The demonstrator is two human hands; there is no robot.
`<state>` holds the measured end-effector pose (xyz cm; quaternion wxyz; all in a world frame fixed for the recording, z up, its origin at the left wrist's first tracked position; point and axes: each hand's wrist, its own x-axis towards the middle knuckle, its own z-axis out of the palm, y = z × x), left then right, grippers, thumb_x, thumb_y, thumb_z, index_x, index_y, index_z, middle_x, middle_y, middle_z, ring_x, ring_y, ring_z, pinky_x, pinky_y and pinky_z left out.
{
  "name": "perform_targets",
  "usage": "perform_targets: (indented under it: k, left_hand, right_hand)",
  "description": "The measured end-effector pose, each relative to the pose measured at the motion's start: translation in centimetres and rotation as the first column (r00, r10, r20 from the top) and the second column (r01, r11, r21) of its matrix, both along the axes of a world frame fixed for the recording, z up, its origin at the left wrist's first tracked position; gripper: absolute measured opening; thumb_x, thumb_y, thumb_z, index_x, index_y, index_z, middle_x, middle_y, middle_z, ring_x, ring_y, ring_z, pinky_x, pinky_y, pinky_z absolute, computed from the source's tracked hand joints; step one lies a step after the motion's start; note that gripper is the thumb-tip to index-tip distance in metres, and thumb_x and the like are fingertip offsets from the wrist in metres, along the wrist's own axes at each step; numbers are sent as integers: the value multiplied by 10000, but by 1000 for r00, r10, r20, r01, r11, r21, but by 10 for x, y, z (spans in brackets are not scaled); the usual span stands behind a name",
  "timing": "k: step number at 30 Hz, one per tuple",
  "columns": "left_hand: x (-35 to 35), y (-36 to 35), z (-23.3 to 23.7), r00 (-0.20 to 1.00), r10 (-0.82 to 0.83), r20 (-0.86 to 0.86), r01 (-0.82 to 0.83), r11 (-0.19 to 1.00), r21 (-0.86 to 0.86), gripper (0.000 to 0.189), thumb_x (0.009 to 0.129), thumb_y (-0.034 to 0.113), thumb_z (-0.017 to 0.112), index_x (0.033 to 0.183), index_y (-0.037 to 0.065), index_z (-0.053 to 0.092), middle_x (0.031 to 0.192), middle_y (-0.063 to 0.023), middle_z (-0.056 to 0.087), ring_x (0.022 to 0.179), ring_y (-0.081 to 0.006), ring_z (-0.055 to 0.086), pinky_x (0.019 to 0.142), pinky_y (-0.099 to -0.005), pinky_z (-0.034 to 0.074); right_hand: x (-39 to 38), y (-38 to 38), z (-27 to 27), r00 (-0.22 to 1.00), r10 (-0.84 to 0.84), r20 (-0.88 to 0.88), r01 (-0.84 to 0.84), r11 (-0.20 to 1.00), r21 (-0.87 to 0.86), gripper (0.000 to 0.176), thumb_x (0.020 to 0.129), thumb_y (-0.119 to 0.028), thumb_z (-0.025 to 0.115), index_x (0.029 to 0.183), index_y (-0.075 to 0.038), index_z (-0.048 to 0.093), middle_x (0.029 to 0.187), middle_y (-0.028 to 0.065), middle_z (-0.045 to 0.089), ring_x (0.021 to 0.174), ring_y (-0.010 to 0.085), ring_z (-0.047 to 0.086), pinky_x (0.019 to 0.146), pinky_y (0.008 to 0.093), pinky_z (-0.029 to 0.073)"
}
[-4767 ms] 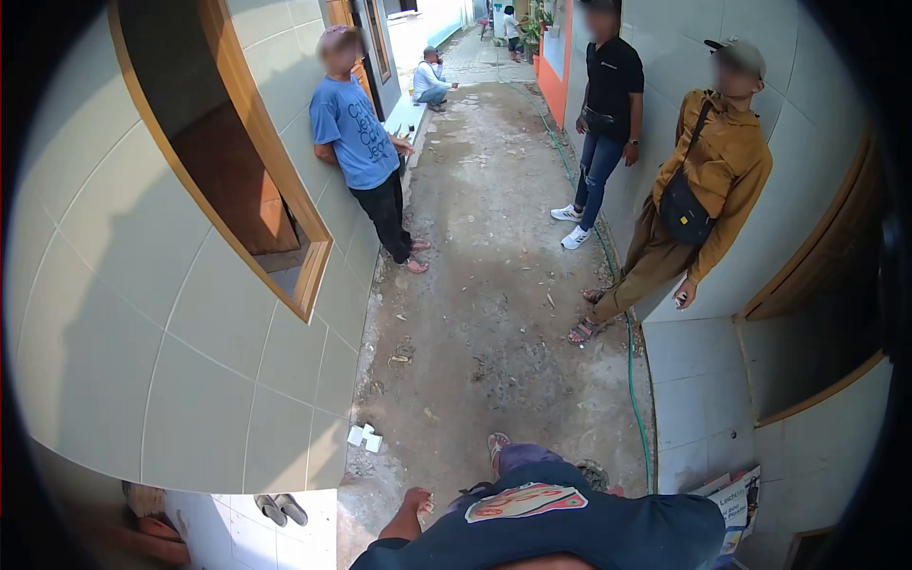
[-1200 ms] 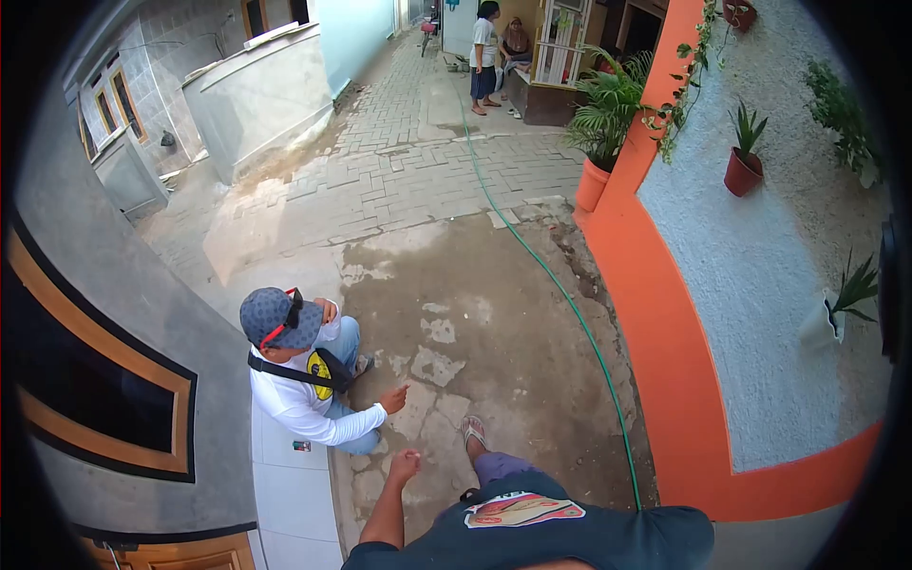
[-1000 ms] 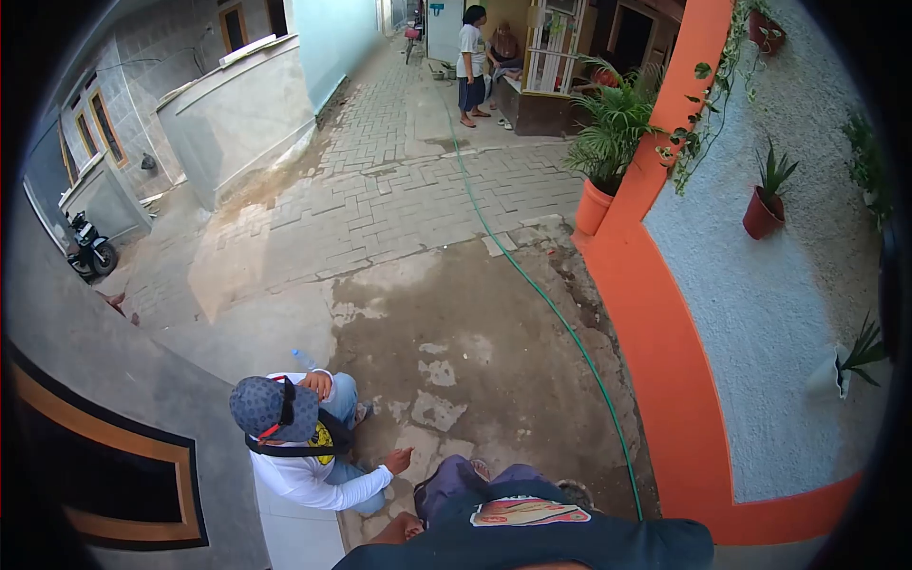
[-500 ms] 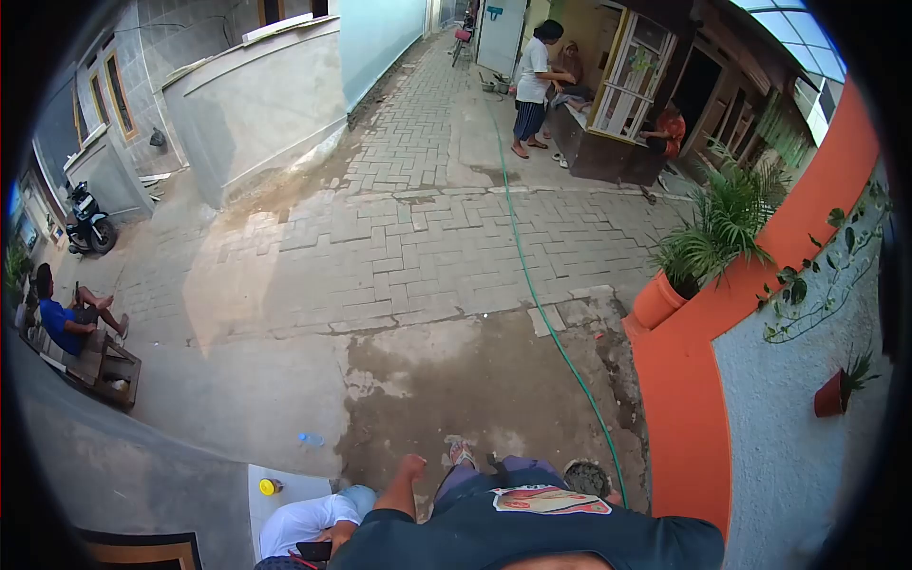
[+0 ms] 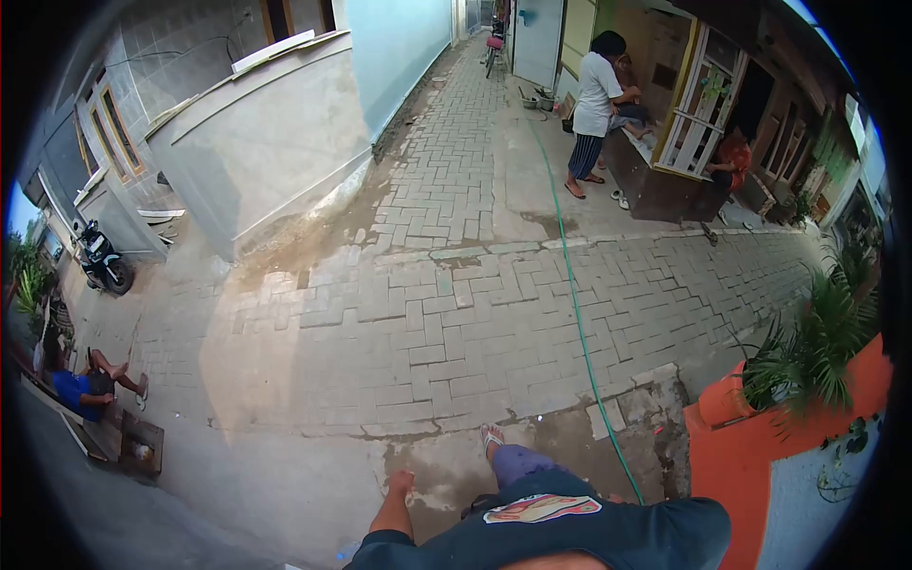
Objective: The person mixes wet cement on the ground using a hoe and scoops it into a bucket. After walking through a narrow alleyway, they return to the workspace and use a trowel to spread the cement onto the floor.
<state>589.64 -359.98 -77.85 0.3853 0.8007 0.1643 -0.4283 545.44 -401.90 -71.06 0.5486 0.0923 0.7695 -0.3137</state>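
My left hand (image 5: 401,482) hangs in front of my body over the concrete ground, beside my left forearm. It is small in view; its fingers look curled, and nothing shows in it. A bit of my right hand (image 5: 616,498) peeks out past the dark printed shirt (image 5: 608,527), close to the green hose (image 5: 579,323); its fingers are hidden. My sandalled foot (image 5: 491,437) is stretched forward below a purple-grey trouser leg (image 5: 521,462).
Paving blocks (image 5: 437,323) lead into an alley. A person in white (image 5: 596,95) stands by a stall (image 5: 646,180). On the left, a person in blue (image 5: 81,391) sits near a motorbike (image 5: 102,261). An orange wall (image 5: 727,465) and potted palm (image 5: 812,332) stand right.
I have moved forward along the ground. The person in white and the stall appear nearer; the seated person in a white shirt and yellow-lidded jar at lower left have left view.
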Motion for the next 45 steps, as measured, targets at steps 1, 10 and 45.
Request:
perform_targets:
  k: [1, 10, 45]
  left_hand:
    - [15, 21, -48, 889, -455, 56, 454, 890, 29, 174, 879, 183, 498, 888, 123, 661, 747, -56, 655, 708, -207, 667, 617, -386, 544]
    - [160, -26, -14, 798, 109, -593, -285, 935, -211, 191, 962, 167, 426, 1033, 147, 602, 743, -58, 575, 650, -221, 583, 598, -398, 499]
    - [1241, -527, -17, 903, -322, -284, 229, 921, -315, 93, 917, 123, 527, 835, 153, 494, 609, -11, 425, 509, -149, 439, 456, -349, 360]
  right_hand:
    - [32, -19, 5, 1000, 2, -5, -2, 1000, 2, 492, 786, -508, 627, 932, -71, 456, 869, 124, 499, 792, 293, 493, 715, 470, 425]
    - [265, -169, -45, 992, 87, 93, -85, 996, -25, 565, 760, -536, 623, 969, -46, 436, 881, 139, 485, 788, 297, 480, 684, 455, 411]
    - [1310, -587, -44, 990, 11, 141, 0, 997, -76, 317, 765, -414, 604, 868, -136, 491, 674, 58, 433, 537, 221, 413, 462, 367, 332]
